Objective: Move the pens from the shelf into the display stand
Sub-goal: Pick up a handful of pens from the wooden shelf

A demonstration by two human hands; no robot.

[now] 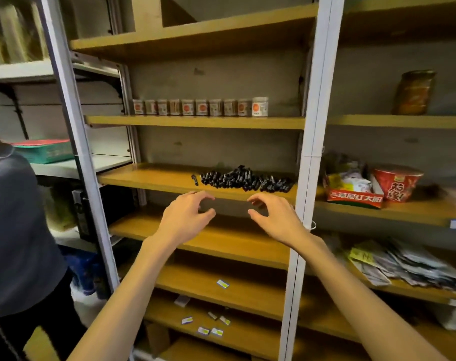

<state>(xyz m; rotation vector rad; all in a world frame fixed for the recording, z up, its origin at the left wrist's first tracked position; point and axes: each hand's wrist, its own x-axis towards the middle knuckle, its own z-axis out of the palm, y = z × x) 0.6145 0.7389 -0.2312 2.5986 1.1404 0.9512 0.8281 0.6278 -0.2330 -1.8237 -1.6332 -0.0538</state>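
Note:
A heap of several black pens (pixel 245 182) lies on the middle wooden shelf (pixel 154 178), right of centre, and one pen (pixel 195 180) lies apart at its left. My left hand (pixel 188 217) hovers just below the shelf's front edge, fingers curled and spread, holding nothing. My right hand (pixel 272 217) is level with it on the right, also empty with curved fingers. Both hands sit in front of and below the heap, not touching it. No display stand is in view.
A row of small jars (pixel 201 107) stands on the shelf above. White metal uprights (pixel 309 162) frame the bay. Snack packs and a red noodle cup (pixel 396 182) fill the right bay. A person in a grey top (pixel 16 230) stands at the left. Small labels (pixel 208 330) lie on lower shelves.

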